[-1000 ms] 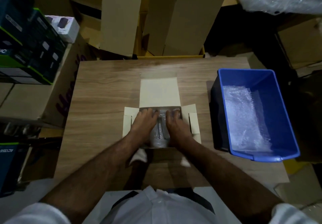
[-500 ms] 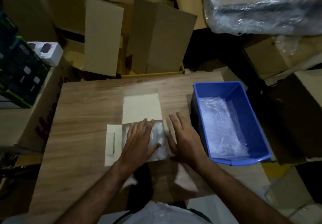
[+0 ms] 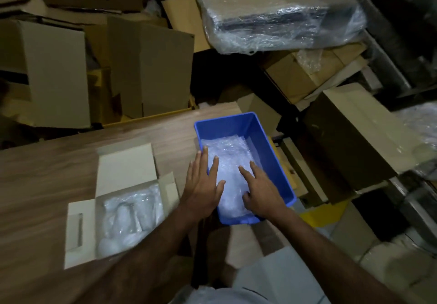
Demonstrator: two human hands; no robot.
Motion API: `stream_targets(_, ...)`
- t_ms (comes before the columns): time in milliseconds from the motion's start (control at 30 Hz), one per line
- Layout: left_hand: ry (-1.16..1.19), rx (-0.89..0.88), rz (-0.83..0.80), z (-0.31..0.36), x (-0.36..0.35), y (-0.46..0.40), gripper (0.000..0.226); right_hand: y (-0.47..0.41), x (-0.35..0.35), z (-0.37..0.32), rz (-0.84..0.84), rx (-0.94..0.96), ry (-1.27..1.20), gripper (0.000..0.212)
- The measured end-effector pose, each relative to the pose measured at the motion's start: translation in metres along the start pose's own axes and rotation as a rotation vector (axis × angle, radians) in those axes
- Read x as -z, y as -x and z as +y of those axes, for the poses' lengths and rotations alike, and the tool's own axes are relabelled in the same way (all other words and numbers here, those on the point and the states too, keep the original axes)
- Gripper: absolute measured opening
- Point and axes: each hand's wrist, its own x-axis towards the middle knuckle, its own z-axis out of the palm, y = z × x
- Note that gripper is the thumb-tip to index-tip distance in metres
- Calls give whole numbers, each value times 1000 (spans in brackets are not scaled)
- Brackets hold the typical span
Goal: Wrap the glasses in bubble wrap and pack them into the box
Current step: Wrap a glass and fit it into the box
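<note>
Both of your hands are at the blue bin (image 3: 272, 138), fingers straight and spread, holding nothing. Your left hand (image 3: 203, 190) hangs over the bin's near-left rim with its fingertips above the bubble wrap (image 3: 230, 161). Your right hand (image 3: 262, 190) is down inside, fingers laid toward the sheet; whether they touch it I cannot tell.

That wrap will likely handle as light, soft and floppy stuff, a bit slick against the plastic (sheets may cling together, so expect more than one to lift). Pinch it at a free edge or corner, not the middle, and peel upward. It looks pale, crinkled and translucent, lying across the floor of the bin and glinting slightly.

One wrapped bundle (image 3: 132, 213) already lies in the open box (image 3: 80, 232) on the table (image 3: 42, 173), to the left of the bin and well apart from your hands. Its contents are presumably the glasses, hence fragile and hard under a cushioned skin. Press gently and take the bundle by its body, not by loose wrap. It shows as a cloudy white mass filling the box's well, with darker shapes faintly visible through it; the flaps stand open around it.
</note>
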Motion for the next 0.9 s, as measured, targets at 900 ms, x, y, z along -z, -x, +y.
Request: stream_targets(900, 284, 59, 112, 14, 3, -31, 92, 0, 49, 13, 340, 280, -294, 49)
